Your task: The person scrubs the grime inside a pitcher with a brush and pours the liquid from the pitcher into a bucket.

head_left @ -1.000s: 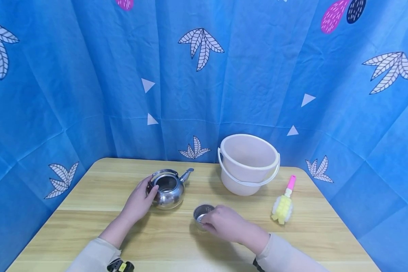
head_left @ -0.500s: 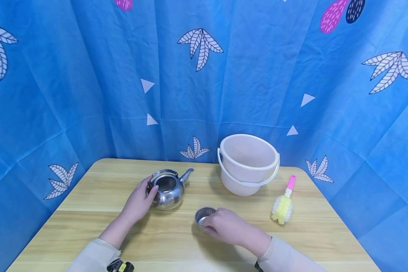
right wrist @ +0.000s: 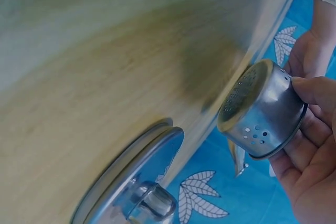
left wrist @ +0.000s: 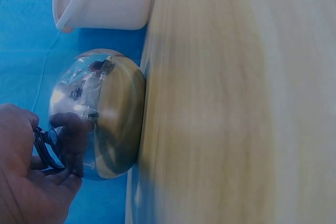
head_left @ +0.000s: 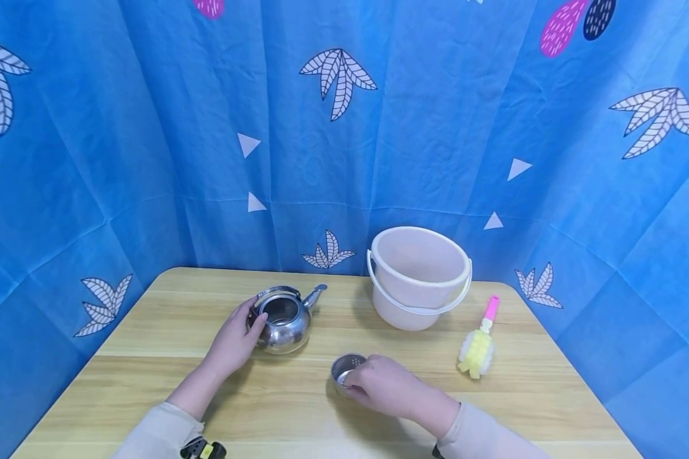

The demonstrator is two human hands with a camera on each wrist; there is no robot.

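My left hand (head_left: 235, 338) holds a shiny steel teapot (head_left: 291, 336) at its left side, with fingers at the dark handle (left wrist: 48, 150). The pot stands lidless on the wooden table, its spout pointing to the back right. Nearer the front edge, my right hand (head_left: 386, 386) pinches a small metal tea strainer (right wrist: 270, 114) by its wall, thumb and fingers on either side. Holes dot the strainer's base and side; it is close over the tabletop. A round metal lid (right wrist: 131, 162) with a knob lies on the table in the right wrist view, hidden from the head view.
A white bucket (head_left: 404, 303) with its handle hanging down stands at the back right. To its right lies a sponge bottle brush (head_left: 478, 352) with a pink handle. Blue patterned curtain (head_left: 425, 127) closes off the back and both sides of the table (head_left: 252, 421).
My right hand has moved the strainer slightly to the right and toward the table's front edge. The left hand and the teapot have stayed in place.
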